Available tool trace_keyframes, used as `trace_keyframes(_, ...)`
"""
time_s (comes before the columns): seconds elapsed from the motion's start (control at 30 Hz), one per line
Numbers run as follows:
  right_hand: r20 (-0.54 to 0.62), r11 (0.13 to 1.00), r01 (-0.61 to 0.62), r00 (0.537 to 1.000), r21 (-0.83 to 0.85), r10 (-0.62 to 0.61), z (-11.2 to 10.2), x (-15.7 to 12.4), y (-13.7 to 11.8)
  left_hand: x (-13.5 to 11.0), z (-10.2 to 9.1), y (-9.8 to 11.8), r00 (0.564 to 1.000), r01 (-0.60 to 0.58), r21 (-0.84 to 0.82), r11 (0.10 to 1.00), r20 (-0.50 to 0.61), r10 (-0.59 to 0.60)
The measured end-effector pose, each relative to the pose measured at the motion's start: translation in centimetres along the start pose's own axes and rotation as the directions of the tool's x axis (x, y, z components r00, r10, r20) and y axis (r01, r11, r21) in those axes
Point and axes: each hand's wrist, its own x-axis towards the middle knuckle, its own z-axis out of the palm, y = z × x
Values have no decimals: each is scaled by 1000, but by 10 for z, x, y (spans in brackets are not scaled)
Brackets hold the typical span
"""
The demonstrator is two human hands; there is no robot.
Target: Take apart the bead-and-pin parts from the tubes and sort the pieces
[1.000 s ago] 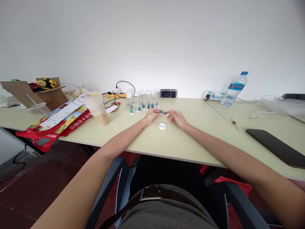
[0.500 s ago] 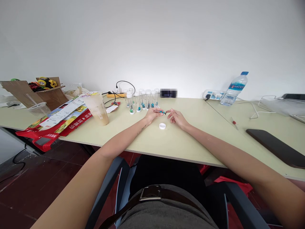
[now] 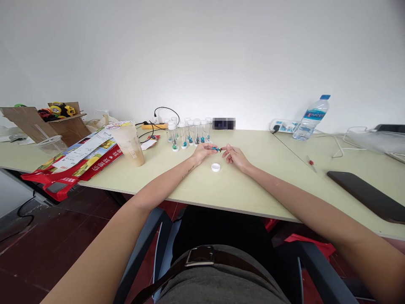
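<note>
In the head view, both forearms reach forward over the tabletop (image 3: 205,192), hands nearly meeting before the clear tubes (image 3: 197,131). The left hand (image 3: 201,153) has its fingers closed round one small blue-and-black piece (image 3: 216,148), its black end turned towards the right hand (image 3: 236,157). That hand is half open, index finger extended to the black end, other fingers loosely curled; whether it pinches the piece cannot be told. One white cap (image 3: 215,167) lies near, below the hands. The tubes stand upright, roughly ten; overlap hides the exact count. One drink cup (image 3: 128,145) stands left, one water bottle (image 3: 310,120) right.
</note>
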Motion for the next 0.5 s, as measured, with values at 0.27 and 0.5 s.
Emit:
trace_keyframes(0.27,-3,1000,-1,1000,11,1,1,0,0,2,-1,-2,1000,9,-1,1000,-6,-9)
trace_keyframes(0.5,-5,1000,7,1000,16,-7,0,1,3,0,0,-1,1000,13,0,1000,-9,-13)
